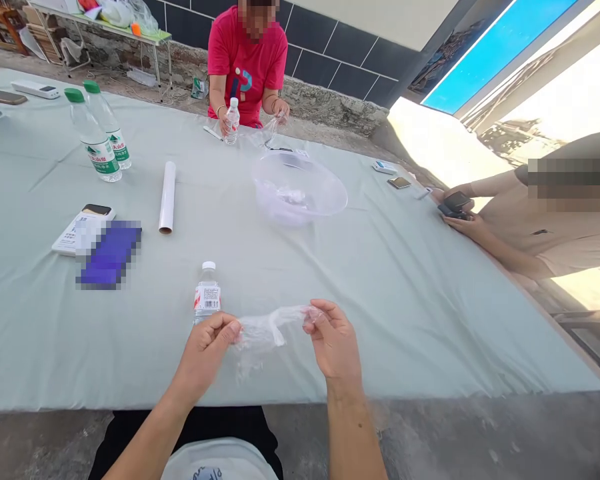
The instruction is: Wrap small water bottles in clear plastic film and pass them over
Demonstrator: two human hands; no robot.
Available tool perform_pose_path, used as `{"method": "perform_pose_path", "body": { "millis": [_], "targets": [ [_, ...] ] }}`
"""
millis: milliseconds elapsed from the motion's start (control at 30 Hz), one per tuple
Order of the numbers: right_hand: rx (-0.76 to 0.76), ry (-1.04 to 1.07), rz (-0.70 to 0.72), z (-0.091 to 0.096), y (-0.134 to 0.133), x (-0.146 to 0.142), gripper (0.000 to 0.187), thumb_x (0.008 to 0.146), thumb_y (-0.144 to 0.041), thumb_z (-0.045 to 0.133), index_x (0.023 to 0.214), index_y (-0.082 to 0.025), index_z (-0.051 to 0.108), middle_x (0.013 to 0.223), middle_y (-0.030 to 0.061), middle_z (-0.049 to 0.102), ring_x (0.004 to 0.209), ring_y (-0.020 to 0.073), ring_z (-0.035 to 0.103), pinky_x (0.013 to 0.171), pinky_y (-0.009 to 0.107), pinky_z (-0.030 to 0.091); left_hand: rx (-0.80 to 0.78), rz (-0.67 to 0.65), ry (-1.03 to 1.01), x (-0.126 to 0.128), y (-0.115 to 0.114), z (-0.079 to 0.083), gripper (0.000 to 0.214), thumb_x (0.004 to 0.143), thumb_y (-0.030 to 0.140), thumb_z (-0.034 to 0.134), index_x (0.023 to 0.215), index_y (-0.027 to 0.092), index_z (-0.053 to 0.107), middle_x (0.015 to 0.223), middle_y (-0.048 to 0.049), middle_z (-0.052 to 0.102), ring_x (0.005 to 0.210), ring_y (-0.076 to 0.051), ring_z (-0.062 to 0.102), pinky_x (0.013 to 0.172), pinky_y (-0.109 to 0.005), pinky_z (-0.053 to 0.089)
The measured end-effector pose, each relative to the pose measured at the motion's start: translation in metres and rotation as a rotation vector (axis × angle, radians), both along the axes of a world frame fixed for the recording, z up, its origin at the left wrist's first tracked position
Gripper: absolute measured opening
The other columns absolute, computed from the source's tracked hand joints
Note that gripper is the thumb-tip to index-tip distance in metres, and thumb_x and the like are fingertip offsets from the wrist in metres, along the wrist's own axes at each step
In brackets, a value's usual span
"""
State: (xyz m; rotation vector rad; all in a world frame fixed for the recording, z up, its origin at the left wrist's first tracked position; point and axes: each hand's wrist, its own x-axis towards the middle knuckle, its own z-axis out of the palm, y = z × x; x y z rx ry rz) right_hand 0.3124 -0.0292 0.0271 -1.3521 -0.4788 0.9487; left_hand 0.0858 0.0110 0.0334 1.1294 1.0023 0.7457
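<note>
Both hands were at the near edge of the desk [430,300], holding a piece of thin clear plastic [270,328] between them, just above the pale cloth. The left hand [207,347] pinched one end with thumb and fingers. The right hand [333,340] pinched the other end the same way. The plastic was bunched and wrinkled in the middle, so the step in hand looked like pulling it open. It looked soft and clingy, so opening it more would call for a gentle pull from both sides and fingers that find the edges, not a hard tug. A small bottle [207,293] with a white cap stood upright just behind the left hand, near the plastic but not touching it. It was the one thing close enough to get bumped. Farther back sat a big clear bowl [300,190], a white roll [167,197] lying on its side, and two green-capped bottles [100,137], all well apart from the hands. A person in a red shirt [247,67] sat at the far side with another bottle and some plastic. At the right side, someone else's hands held a phone [455,202]. None of that stood in the way.
</note>
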Motion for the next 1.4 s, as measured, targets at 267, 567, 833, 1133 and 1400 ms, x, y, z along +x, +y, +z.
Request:
{"method": "perform_pose_path", "body": {
  "millis": [267, 567, 833, 1133, 1400],
  "targets": [
    [-0.048, 0.214, 0.003, -0.010, 0.007, -0.019, 0.056, 0.065, -0.066, 0.080, 0.100, -0.024, 0.071, 0.099, 0.0050, 0.074, 0.086, 0.0181, 0.069, 0.072, 0.029, 0.056, -0.224, 0.259, -0.346, 0.003, 0.004, 0.004, 0.037, 0.082, 0.056, 0.070, 0.086, 0.021, 0.059, 0.086, -0.0011, 0.068, 0.079, -0.017, 0.068, 0.069, -0.029, 0.056],
    [0.044, 0.123, 0.371, -0.008, 0.004, -0.062, 0.036, 0.080, -0.056, 0.074, 0.093, -0.023, 0.074, 0.090, 0.0017, 0.072, 0.084, 0.0150, 0.064, 0.079, 0.027, 0.051, -0.155, 0.264, -0.262, 0.026, -0.002, 0.002, 0.030, 0.073, 0.041, 0.081, 0.080, 0.019, 0.061, 0.075, 0.0027, 0.059, 0.071, -0.010, 0.058, 0.061, -0.021, 0.053],
    [-0.001, 0.153, 0.063, -0.012, -0.004, -0.033, 0.032, 0.070, -0.045, 0.083, 0.084, -0.020, 0.068, 0.076, -0.0012, 0.069, 0.055, 0.0068, 0.050, 0.052, 0.020, 0.041, -0.282, 0.203, -0.357, 0.036, -0.008, -0.005, 0.030, 0.071, 0.040, 0.082, 0.081, 0.019, 0.064, 0.076, 0.0016, 0.063, 0.062, -0.009, 0.056, 0.053, -0.021, 0.048],
    [-0.028, 0.159, 0.025, -0.024, -0.021, -0.013, 0.032, 0.071, -0.047, 0.081, 0.087, -0.022, 0.069, 0.065, -0.0049, 0.058, 0.050, 0.0059, 0.042, 0.046, 0.019, 0.035, -0.358, 0.087, -0.233, 0.048, -0.005, -0.016, 0.045, 0.076, 0.061, 0.072, 0.096, 0.020, 0.069, 0.093, -0.0044, 0.068, 0.086, -0.016, 0.063, 0.070, -0.026, 0.053],
    [-0.079, 0.211, 0.227, -0.035, -0.029, -0.017, 0.032, 0.075, -0.051, 0.079, 0.084, -0.021, 0.073, 0.066, -0.0029, 0.059, 0.056, 0.0069, 0.047, 0.053, 0.020, 0.039, -0.459, 0.142, -0.352, 0.063, 0.003, -0.017, 0.037, 0.064, 0.043, 0.088, 0.074, 0.019, 0.062, 0.076, 0.0018, 0.062, 0.070, -0.010, 0.060, 0.062, -0.021, 0.051]
  ]
}}
